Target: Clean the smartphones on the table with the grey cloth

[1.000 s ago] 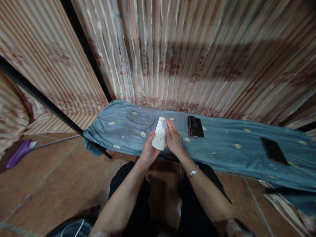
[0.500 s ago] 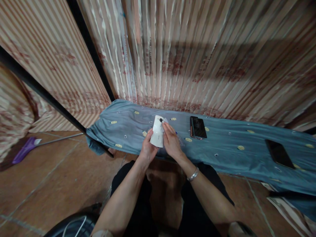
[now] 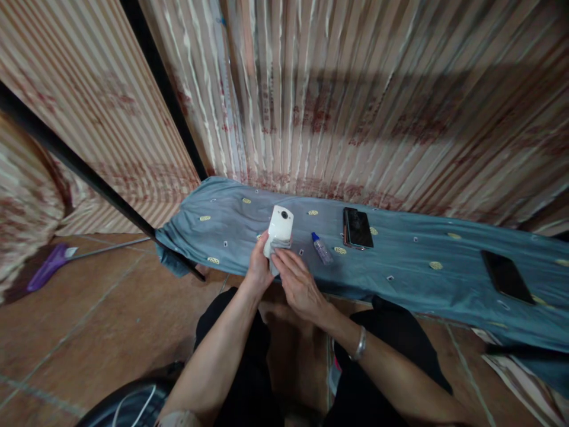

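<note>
A white phone [image 3: 281,224] is held upright, its back with the round camera lens turned up towards me. My left hand [image 3: 258,264] is closed around its left side and lower end. Pressed against the lower part of the back is a pale grey cloth [image 3: 280,244], with the fingers of my right hand [image 3: 301,286] on it. The phone's lower end is partly covered by the cloth and fingers. Just right of my hands a small clear bottle with a blue cap [image 3: 322,249] lies on the blue patterned cloth cover [image 3: 240,237].
Two dark phones [image 3: 358,229] lie together to the right of the bottle, and another black phone [image 3: 507,276] is farther right. A black pole [image 3: 164,89] rises at the left. Striped curtains [image 3: 338,107] hang behind. A purple broom [image 3: 48,267] lies on the tiled floor.
My right hand has slid from the upper right edge of the phone down to its lower back. The grey cloth and the bottle now show clearly.
</note>
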A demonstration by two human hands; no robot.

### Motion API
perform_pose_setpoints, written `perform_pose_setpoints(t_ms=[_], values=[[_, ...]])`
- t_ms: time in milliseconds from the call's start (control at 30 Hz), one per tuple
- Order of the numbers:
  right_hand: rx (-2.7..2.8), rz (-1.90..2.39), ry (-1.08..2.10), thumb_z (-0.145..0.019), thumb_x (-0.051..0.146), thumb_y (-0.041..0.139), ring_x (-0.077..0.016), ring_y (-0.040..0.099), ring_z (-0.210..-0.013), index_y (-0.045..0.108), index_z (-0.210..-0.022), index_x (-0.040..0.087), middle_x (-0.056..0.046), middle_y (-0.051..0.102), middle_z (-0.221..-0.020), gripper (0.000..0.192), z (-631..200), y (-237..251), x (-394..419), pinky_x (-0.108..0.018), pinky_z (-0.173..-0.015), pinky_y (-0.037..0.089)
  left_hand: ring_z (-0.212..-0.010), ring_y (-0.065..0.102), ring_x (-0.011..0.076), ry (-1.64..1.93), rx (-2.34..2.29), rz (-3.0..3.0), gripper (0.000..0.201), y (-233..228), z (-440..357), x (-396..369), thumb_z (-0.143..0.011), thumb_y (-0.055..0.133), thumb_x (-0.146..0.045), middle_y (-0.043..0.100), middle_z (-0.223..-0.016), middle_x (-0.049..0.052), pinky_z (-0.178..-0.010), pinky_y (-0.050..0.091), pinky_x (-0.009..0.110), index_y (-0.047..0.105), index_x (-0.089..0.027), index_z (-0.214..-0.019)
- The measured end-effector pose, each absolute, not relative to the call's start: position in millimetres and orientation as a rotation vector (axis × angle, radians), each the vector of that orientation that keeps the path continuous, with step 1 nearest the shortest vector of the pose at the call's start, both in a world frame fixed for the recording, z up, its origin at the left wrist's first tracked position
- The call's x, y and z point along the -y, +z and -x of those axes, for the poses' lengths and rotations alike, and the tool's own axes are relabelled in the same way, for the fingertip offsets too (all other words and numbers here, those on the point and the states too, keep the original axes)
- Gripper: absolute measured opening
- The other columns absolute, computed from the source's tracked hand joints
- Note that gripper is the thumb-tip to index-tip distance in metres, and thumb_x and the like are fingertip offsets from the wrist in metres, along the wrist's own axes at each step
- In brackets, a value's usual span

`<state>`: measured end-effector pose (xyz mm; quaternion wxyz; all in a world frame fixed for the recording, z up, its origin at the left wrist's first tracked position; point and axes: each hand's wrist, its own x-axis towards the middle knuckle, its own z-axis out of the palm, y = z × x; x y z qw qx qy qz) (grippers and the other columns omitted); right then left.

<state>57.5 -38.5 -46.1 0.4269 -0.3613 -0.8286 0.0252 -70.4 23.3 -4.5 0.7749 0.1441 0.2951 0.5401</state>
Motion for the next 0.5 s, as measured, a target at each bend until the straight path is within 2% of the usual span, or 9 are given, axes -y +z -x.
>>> perform_pose_setpoints(t_ms=[100, 233, 367, 500], values=[[2.101, 0.903, 0.021, -0.104, 0.011, 0.036, -0.0294, 0.048, -0.151, 0.036, -0.167, 0.016, -0.017, 0.059, -0.157, 0.063, -60, -46, 39, -0.055, -0.122, 0.049, -0.081, 0.079, 0.0226, 1.181, -0.710, -0.329, 0.042, -1, 61, -18, -0.102, 0.052, -0.046, 0.081, -0.086, 0.010, -0.081, 0.062, 0.032, 0.073, -0.012, -0.113], [2.121, 0.979, -0.008, -0.105, 0.013, 0.035, -0.0284, 0.047, -0.152, 0.039, -0.165, 0.015, -0.016, 0.056, -0.159, 0.060, -70, -42, 29, -0.052, -0.123, 0.048, -0.110, 0.077, 0.0287, 1.200, -0.725, -0.328, 0.046, -1, 45, -10, -0.099, 0.058, -0.057, 0.082, -0.099, 0.012, -0.099, 0.060, 0.037, 0.076, -0.015, -0.106], [2.107, 1.084, -0.003, -0.107, 0.016, 0.034, -0.0274, 0.043, -0.155, 0.042, -0.164, 0.015, -0.015, 0.053, -0.163, 0.058, -83, -33, 14, -0.052, -0.127, 0.043, -0.129, 0.069, 0.0283, 1.227, -0.716, -0.353, 0.037, -1, 31, -4, -0.101, 0.060, -0.047, 0.081, -0.111, 0.012, -0.109, 0.054, 0.035, 0.078, -0.015, -0.107], [2.050, 1.178, 0.032, -0.108, 0.022, 0.034, -0.0276, 0.041, -0.156, 0.043, -0.163, 0.018, -0.014, 0.048, -0.166, 0.056, -99, -25, -3, -0.055, -0.130, 0.037, -0.125, 0.070, 0.0264, 1.217, -0.685, -0.409, 0.025, -1, 25, 0, -0.097, 0.067, -0.036, 0.080, -0.114, 0.010, -0.106, 0.055, 0.035, 0.076, -0.017, -0.110]])
